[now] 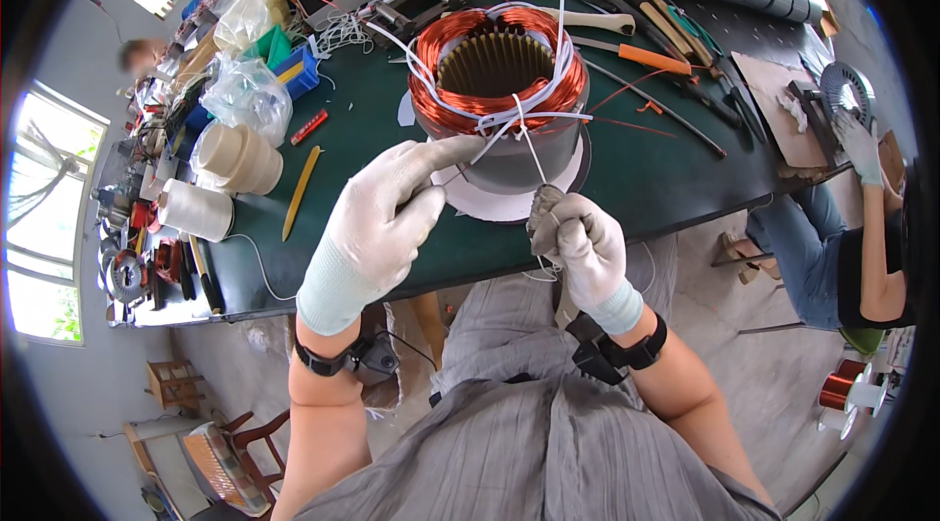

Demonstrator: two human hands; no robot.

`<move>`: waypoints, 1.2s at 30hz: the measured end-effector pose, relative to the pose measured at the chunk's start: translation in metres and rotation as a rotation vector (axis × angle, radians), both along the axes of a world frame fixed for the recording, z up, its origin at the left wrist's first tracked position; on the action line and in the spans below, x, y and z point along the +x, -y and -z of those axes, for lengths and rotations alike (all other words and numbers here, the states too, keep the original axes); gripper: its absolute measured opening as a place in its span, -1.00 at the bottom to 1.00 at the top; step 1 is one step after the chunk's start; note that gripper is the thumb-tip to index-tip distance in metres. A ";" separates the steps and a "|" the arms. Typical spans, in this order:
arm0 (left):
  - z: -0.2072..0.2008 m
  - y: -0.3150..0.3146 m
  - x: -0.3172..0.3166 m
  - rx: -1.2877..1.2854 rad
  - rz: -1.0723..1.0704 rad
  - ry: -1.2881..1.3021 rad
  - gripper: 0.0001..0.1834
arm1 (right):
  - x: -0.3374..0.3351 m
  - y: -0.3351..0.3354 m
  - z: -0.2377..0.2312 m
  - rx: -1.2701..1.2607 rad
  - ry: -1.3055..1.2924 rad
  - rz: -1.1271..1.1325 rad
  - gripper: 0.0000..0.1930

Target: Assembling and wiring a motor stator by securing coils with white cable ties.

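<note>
A motor stator (563, 119) stands upright on a round white sheet on the bench. A ring of copper windings (441, 46) fills its top, with white sleeved leads (563, 56) around the coils. My gloved left hand (377, 217) is at its front left, index finger stretched against the windings. A thin wire end in white sleeving runs between that finger and the thumb. White lacing cord (532, 149) comes down taut from a tie on the windings into my closed right hand (586, 247). That glove's fingertips are stained grey, and loose cord hangs below it.
Left on the green bench (362, 119) are a cord spool (196, 211), a yellow stick (302, 193) and a red marker (309, 127). Hammers, an orange-handled tool (653, 59) and rods lie to the right. Another person's gloved hand (859, 147) holds a slotted core at far right.
</note>
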State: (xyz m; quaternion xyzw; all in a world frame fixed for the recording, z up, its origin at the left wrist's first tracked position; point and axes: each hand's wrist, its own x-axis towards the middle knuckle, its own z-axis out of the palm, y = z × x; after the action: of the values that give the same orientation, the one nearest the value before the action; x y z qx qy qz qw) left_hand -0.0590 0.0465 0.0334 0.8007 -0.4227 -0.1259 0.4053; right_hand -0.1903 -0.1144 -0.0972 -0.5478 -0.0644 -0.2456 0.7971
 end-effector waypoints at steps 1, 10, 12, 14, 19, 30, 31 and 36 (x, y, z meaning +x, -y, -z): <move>0.002 -0.001 -0.001 0.001 -0.009 0.017 -0.53 | 0.000 0.000 0.000 -0.001 0.010 0.004 -0.61; 0.019 -0.005 0.008 -0.097 -0.006 -0.344 -0.64 | 0.002 0.005 -0.001 -0.078 0.046 0.002 -0.63; 0.016 -0.003 0.008 -0.151 0.025 -0.445 -0.63 | 0.002 0.005 -0.001 -0.071 0.064 -0.014 -0.64; 0.016 -0.003 0.010 -0.205 0.054 -0.548 -0.61 | 0.002 0.005 -0.002 -0.072 0.043 -0.011 -0.66; 0.022 -0.001 0.005 -0.340 -0.035 -0.680 -0.50 | 0.001 0.003 -0.004 -0.054 0.038 -0.018 -0.70; 0.030 -0.003 0.008 -0.344 0.046 -0.756 -0.44 | 0.004 0.004 -0.002 -0.071 0.050 -0.011 -0.71; 0.027 -0.004 0.009 -0.326 0.031 -0.735 -0.44 | 0.004 0.004 -0.002 -0.076 0.046 -0.003 -0.70; 0.017 -0.004 0.003 -0.228 -0.067 -0.607 -0.62 | 0.003 0.005 -0.002 -0.091 0.055 0.000 -0.71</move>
State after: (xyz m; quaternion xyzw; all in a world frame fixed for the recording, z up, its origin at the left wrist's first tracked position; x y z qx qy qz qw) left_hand -0.0557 0.0502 0.0159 0.6894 -0.2674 -0.2974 0.6040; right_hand -0.1876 -0.1191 -0.0949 -0.5765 -0.0971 -0.2573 0.7694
